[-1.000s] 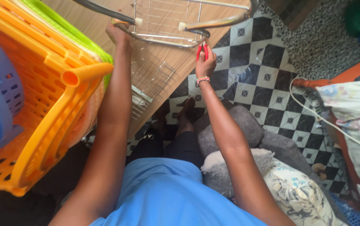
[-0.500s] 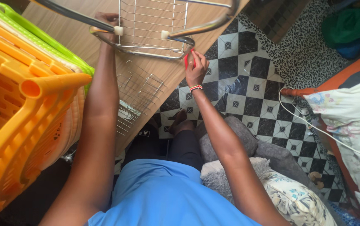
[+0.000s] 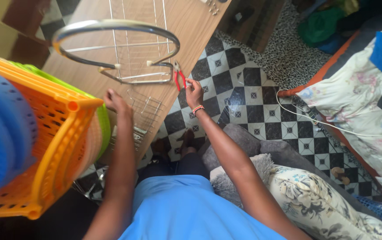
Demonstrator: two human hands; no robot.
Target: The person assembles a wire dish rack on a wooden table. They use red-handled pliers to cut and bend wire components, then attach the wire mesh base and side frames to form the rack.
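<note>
Red-handled pliers (image 3: 180, 78) sit pinched in the right hand (image 3: 194, 91) at the desk's (image 3: 88, 71) right edge, jaws touching the metal wire rack (image 3: 124, 49). Left hand (image 3: 115, 100) hovers released nearby, beside an orange basket (image 3: 53, 146).

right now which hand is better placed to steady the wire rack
Left, probably. The left hand is empty, right by the wire rack; the right hand holds the red pliers.
</note>
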